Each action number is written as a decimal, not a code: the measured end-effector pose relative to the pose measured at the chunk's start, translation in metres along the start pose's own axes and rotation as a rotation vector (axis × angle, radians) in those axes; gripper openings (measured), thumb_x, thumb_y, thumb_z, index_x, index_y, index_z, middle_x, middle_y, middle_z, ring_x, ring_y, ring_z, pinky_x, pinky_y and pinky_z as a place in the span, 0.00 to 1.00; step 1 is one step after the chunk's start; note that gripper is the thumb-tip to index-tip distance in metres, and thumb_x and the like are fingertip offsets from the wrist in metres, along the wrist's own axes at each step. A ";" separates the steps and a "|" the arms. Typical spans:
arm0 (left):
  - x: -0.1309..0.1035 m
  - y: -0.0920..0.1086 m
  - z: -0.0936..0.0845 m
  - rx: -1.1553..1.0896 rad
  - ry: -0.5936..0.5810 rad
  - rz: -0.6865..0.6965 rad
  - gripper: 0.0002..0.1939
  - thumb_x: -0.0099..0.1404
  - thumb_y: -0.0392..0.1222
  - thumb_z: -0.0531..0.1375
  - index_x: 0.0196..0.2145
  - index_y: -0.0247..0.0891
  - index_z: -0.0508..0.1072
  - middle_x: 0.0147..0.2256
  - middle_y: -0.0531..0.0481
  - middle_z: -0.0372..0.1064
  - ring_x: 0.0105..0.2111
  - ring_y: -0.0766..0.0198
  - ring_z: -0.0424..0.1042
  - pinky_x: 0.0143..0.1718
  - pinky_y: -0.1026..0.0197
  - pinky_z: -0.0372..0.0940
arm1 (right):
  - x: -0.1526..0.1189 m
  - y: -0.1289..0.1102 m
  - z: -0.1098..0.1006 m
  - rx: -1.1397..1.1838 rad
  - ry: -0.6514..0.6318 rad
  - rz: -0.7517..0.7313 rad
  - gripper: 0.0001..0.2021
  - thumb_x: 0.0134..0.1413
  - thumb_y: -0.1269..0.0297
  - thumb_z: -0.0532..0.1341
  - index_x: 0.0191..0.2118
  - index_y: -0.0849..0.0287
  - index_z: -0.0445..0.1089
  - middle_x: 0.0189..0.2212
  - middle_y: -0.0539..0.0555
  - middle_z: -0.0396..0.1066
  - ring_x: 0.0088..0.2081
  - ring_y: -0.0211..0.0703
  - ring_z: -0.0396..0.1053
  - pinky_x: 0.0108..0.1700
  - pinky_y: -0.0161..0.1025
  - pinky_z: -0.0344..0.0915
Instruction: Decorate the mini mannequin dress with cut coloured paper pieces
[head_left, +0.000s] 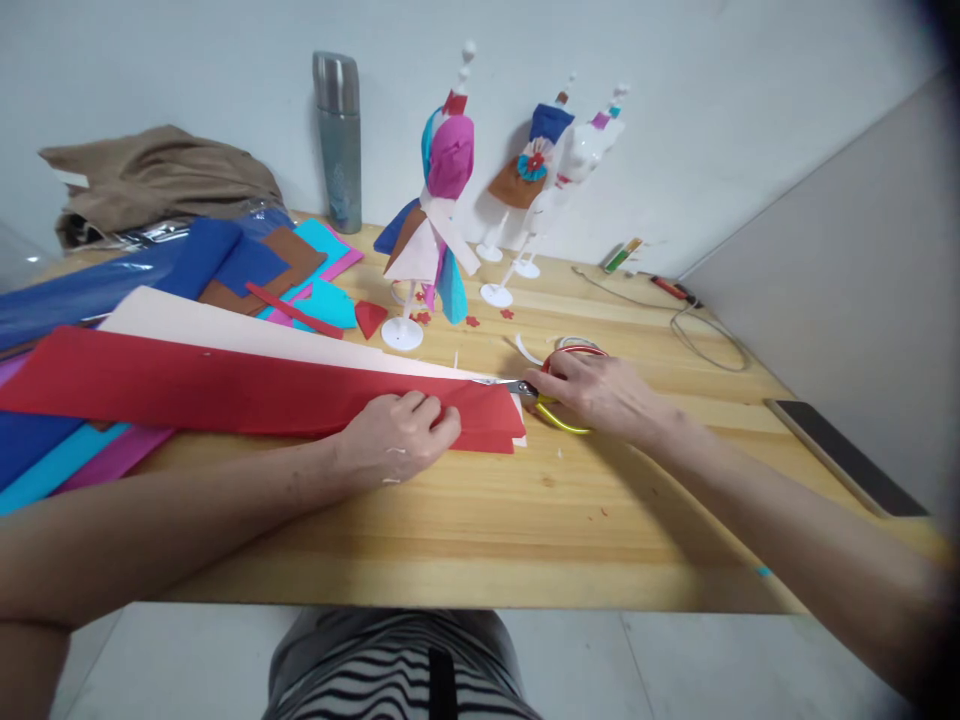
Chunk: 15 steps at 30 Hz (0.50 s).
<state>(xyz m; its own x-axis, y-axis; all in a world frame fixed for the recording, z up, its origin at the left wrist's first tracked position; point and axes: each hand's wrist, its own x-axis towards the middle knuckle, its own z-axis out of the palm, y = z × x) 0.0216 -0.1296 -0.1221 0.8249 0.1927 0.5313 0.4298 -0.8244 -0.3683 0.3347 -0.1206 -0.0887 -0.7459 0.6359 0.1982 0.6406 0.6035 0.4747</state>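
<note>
A long strip of red paper or cloth (247, 390) lies across the wooden table, over a pale pink piece (217, 325). My left hand (405, 432) rests on the red strip near its right end, fingers curled onto it. My right hand (589, 392) holds scissors (559, 415) with red and yellow handles. Their blades point left and meet the upper edge of the red strip near its right end. How far apart the blades are is too small to tell.
Three small dress stands, one dressed in several colours (452, 160), stand behind the hands. A flask (341, 150), brown cloth (165, 180) and coloured sheets (255, 265) sit at the back left. A cable (697, 345) and a dark flat device (847, 455) lie at the right.
</note>
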 end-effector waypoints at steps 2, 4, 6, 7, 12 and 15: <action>0.001 0.000 0.000 -0.003 0.007 -0.008 0.11 0.66 0.27 0.52 0.41 0.30 0.72 0.28 0.45 0.73 0.25 0.61 0.72 0.22 0.62 0.64 | 0.000 0.001 0.000 -0.039 -0.014 -0.016 0.18 0.69 0.58 0.50 0.37 0.57 0.75 0.27 0.55 0.69 0.25 0.39 0.58 0.28 0.40 0.45; 0.001 0.000 -0.001 -0.001 0.018 -0.021 0.10 0.67 0.28 0.53 0.41 0.30 0.73 0.27 0.46 0.73 0.25 0.61 0.72 0.23 0.63 0.64 | 0.000 0.001 -0.002 -0.059 -0.034 -0.034 0.18 0.70 0.59 0.49 0.36 0.57 0.75 0.26 0.54 0.69 0.25 0.39 0.58 0.28 0.41 0.45; 0.002 0.001 -0.001 0.003 0.024 -0.030 0.08 0.69 0.32 0.54 0.41 0.30 0.73 0.26 0.46 0.73 0.25 0.62 0.72 0.23 0.64 0.64 | 0.001 0.001 -0.005 -0.061 -0.053 -0.049 0.19 0.71 0.61 0.48 0.37 0.57 0.75 0.27 0.55 0.69 0.26 0.39 0.58 0.28 0.41 0.46; 0.002 0.002 -0.001 0.007 0.027 -0.034 0.09 0.70 0.34 0.54 0.41 0.30 0.73 0.26 0.46 0.72 0.25 0.62 0.72 0.23 0.64 0.64 | 0.001 0.000 -0.006 -0.056 -0.060 -0.047 0.19 0.72 0.62 0.47 0.38 0.58 0.74 0.27 0.55 0.69 0.26 0.40 0.58 0.29 0.41 0.46; 0.002 0.002 0.000 0.053 0.032 -0.017 0.09 0.68 0.28 0.53 0.40 0.28 0.73 0.27 0.46 0.73 0.25 0.63 0.72 0.23 0.64 0.64 | 0.002 -0.002 -0.008 0.007 -0.057 -0.021 0.18 0.72 0.61 0.48 0.38 0.59 0.73 0.28 0.54 0.67 0.27 0.39 0.57 0.31 0.42 0.47; 0.001 0.002 0.000 0.065 0.017 -0.003 0.10 0.65 0.24 0.52 0.35 0.29 0.73 0.26 0.46 0.72 0.25 0.63 0.71 0.22 0.65 0.64 | 0.004 -0.004 -0.006 -0.016 -0.037 -0.012 0.17 0.70 0.60 0.50 0.37 0.59 0.74 0.28 0.55 0.68 0.29 0.40 0.59 0.32 0.41 0.49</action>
<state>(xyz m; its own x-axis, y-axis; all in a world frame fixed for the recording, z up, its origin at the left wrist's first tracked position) 0.0234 -0.1309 -0.1225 0.8178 0.1855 0.5449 0.4553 -0.7876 -0.4152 0.3286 -0.1235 -0.0841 -0.7460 0.6463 0.1604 0.6284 0.6036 0.4906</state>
